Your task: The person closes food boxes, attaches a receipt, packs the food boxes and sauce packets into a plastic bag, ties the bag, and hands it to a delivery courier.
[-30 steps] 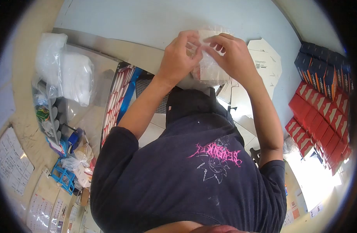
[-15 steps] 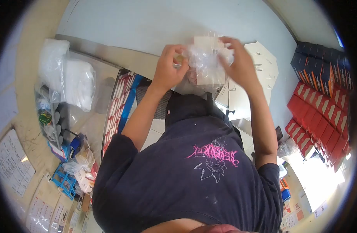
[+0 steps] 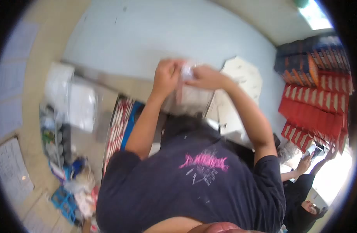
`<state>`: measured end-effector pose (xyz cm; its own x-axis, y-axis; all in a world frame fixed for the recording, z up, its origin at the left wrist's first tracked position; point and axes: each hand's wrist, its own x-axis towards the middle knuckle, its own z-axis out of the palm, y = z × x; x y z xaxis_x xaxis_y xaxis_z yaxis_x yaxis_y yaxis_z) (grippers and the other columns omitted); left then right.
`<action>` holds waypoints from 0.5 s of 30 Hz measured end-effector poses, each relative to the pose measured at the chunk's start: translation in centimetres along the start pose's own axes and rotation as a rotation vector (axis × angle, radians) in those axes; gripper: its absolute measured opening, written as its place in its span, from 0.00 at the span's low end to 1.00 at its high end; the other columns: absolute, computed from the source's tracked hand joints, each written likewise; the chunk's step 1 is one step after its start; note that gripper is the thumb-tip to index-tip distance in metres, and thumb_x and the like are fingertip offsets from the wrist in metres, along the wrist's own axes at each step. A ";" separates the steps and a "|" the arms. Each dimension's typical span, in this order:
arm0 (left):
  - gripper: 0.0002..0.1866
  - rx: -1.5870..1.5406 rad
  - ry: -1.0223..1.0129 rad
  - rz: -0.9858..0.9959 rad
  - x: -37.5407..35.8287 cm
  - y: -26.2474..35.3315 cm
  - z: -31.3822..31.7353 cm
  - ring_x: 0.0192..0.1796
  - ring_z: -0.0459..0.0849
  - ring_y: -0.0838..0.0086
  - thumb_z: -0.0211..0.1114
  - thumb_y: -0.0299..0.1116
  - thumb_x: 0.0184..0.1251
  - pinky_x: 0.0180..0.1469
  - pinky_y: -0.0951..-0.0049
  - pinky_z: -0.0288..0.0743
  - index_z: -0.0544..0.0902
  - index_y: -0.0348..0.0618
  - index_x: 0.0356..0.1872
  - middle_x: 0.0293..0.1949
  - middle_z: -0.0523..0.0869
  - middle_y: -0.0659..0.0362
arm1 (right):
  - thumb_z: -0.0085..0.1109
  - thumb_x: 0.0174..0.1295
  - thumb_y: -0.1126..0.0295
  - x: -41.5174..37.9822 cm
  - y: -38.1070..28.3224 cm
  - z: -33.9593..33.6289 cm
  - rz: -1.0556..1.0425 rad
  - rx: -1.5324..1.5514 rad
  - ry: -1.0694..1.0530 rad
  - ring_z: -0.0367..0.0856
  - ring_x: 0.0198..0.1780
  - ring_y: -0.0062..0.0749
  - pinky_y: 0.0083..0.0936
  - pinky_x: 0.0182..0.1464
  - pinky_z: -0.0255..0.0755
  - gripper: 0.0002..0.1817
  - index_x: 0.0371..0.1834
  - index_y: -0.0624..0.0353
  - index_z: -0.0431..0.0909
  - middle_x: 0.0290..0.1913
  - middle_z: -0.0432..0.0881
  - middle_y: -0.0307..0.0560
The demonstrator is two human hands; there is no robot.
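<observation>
A pale box in clear plastic wrap (image 3: 194,96) is in front of my chest, blurred by motion. My left hand (image 3: 165,76) is closed at its left edge, fingers curled and thumb side toward the plastic. My right hand (image 3: 208,78) reaches across the top, its fingers bent and pressed together on the gathered plastic. Between the two hands a whitish bunch of film (image 3: 187,70) catches the light. My fingertips are partly hidden and smeared. Flat white die-cut card sheets (image 3: 244,77) lie just right of my right hand.
Red boxes (image 3: 310,108) and dark boxes with orange marks (image 3: 297,70) are stacked at right. Below them, another person (image 3: 301,198) reaches up, hands near the red boxes. At left are plastic-wrapped white bundles (image 3: 83,105), a grey rack (image 3: 56,136) and a blue basket (image 3: 66,202).
My right hand has moved inward over the wrapped box, and the hands are closer together. The box has turned and the plastic is bunched. The view has shifted; another person now shows at right.
</observation>
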<state>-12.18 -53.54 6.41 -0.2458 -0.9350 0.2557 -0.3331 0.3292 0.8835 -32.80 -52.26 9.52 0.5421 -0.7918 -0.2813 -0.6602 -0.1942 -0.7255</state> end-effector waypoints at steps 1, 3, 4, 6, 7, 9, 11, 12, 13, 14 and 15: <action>0.09 0.004 0.006 0.072 0.4 0.1 0.3 0.50 0.85 0.55 0.65 0.27 0.70 0.57 0.59 0.78 0.90 0.44 0.47 0.43 0.90 0.50 | 0.59 0.71 0.56 1.2 2.2 1.0 -0.068 -0.002 0.055 0.86 0.35 0.58 0.50 0.41 0.77 0.18 0.41 0.64 0.82 0.30 0.85 0.63; 0.09 -0.051 0.010 0.027 1.4 1.0 0.1 0.52 0.85 0.55 0.67 0.27 0.69 0.59 0.59 0.78 0.90 0.43 0.47 0.44 0.90 0.51 | 0.60 0.72 0.57 0.9 -1.4 -1.8 0.089 0.078 0.012 0.82 0.31 0.44 0.40 0.40 0.78 0.16 0.44 0.59 0.84 0.28 0.83 0.54; 0.10 -0.029 -0.020 0.032 2.0 1.3 -0.5 0.54 0.85 0.56 0.69 0.27 0.69 0.58 0.58 0.78 0.90 0.43 0.48 0.45 0.89 0.51 | 0.56 0.74 0.58 0.5 -1.1 -1.7 -0.068 0.216 0.132 0.82 0.28 0.36 0.37 0.37 0.77 0.15 0.40 0.59 0.84 0.25 0.82 0.49; 0.11 0.052 -0.053 0.187 2.9 2.6 -1.6 0.55 0.84 0.57 0.70 0.28 0.68 0.57 0.60 0.77 0.89 0.43 0.50 0.47 0.89 0.52 | 0.54 0.75 0.61 -0.6 -3.6 -3.3 0.108 0.451 0.120 0.81 0.28 0.23 0.28 0.33 0.74 0.15 0.37 0.60 0.84 0.24 0.82 0.40; 0.12 0.022 -0.068 0.143 2.9 4.1 -2.2 0.56 0.83 0.58 0.71 0.28 0.68 0.57 0.61 0.77 0.88 0.43 0.52 0.49 0.88 0.53 | 0.54 0.75 0.61 -1.3 -4.7 -3.9 0.085 0.422 0.149 0.81 0.28 0.23 0.28 0.33 0.74 0.15 0.37 0.60 0.84 0.24 0.82 0.40; 0.14 -0.002 -0.081 0.116 2.0 5.4 -3.1 0.57 0.83 0.59 0.71 0.29 0.67 0.57 0.62 0.76 0.87 0.43 0.53 0.51 0.87 0.54 | 0.52 0.77 0.60 -3.3 -7.5 -5.5 0.109 0.487 0.225 0.85 0.28 0.28 0.31 0.35 0.77 0.18 0.36 0.64 0.83 0.23 0.84 0.43; 0.14 0.016 -0.049 -0.103 0.6 4.4 -4.3 0.57 0.83 0.62 0.71 0.31 0.71 0.57 0.64 0.75 0.86 0.44 0.55 0.53 0.86 0.57 | 0.52 0.77 0.61 -5.4 -10.8 -8.0 0.094 0.439 0.236 0.84 0.28 0.26 0.28 0.35 0.77 0.18 0.39 0.64 0.84 0.25 0.85 0.43; 0.14 0.015 -0.053 -0.090 -0.7 1.2 -4.3 0.57 0.83 0.62 0.71 0.31 0.71 0.57 0.64 0.75 0.86 0.44 0.55 0.53 0.86 0.57 | 0.52 0.78 0.62 -6.7 -12.2 -8.7 0.096 0.409 0.228 0.83 0.29 0.24 0.26 0.35 0.77 0.17 0.41 0.64 0.85 0.26 0.85 0.43; 0.18 -0.243 -0.106 -0.298 -1.8 -4.0 -4.0 0.60 0.83 0.62 0.69 0.38 0.74 0.61 0.61 0.75 0.83 0.46 0.61 0.57 0.85 0.57 | 0.52 0.78 0.62 -7.6 -13.3 -9.4 0.094 0.410 0.239 0.83 0.29 0.24 0.26 0.35 0.77 0.17 0.41 0.64 0.85 0.26 0.85 0.43; 0.23 -0.501 -0.157 -0.513 -2.8 -6.7 -3.8 0.64 0.82 0.61 0.67 0.46 0.77 0.64 0.58 0.74 0.81 0.47 0.66 0.61 0.85 0.56 | 0.52 0.78 0.63 -8.4 -14.3 -10.2 0.077 0.405 0.257 0.85 0.30 0.25 0.25 0.36 0.78 0.17 0.43 0.65 0.85 0.29 0.86 0.44; 0.23 -0.498 -0.161 -0.510 -3.7 -5.9 -3.8 0.64 0.82 0.61 0.67 0.46 0.77 0.64 0.58 0.74 0.81 0.47 0.66 0.61 0.85 0.56 | 0.52 0.79 0.64 -9.0 -15.0 -10.8 0.060 0.398 0.273 0.86 0.31 0.25 0.25 0.37 0.79 0.17 0.46 0.66 0.85 0.31 0.88 0.46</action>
<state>-5.85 -52.53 1.73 -0.3143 -0.9122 -0.2627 0.0025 -0.2775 0.9607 -33.38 -48.52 29.75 0.3180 -0.9281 -0.1937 -0.4071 0.0508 -0.9120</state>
